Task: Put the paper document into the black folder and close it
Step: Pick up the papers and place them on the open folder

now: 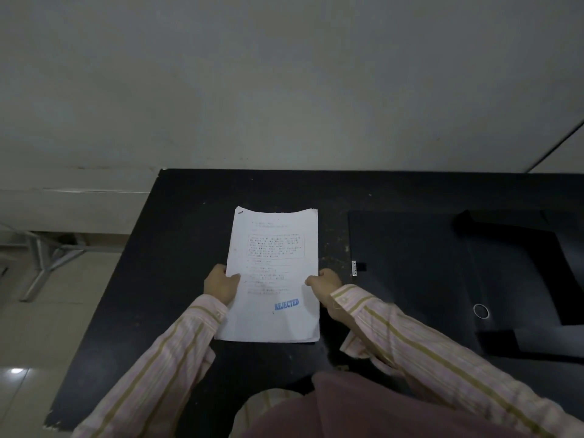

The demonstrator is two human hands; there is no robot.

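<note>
A white paper document (275, 248), several sheets with printed text and a blue "REJECTED" stamp, is held over the black table. My left hand (221, 284) grips its left edge and my right hand (325, 287) grips its right edge, thumbs on top. The black folder (410, 273) lies open and flat on the table to the right of the paper, with a small white label at its left edge and a metal ring hole on its spine. Its right flap runs out of view.
The black table (164, 279) ends at its left edge above a pale tiled floor, where a metal frame (47, 260) stands. A grey wall (284, 90) rises behind the table's far edge.
</note>
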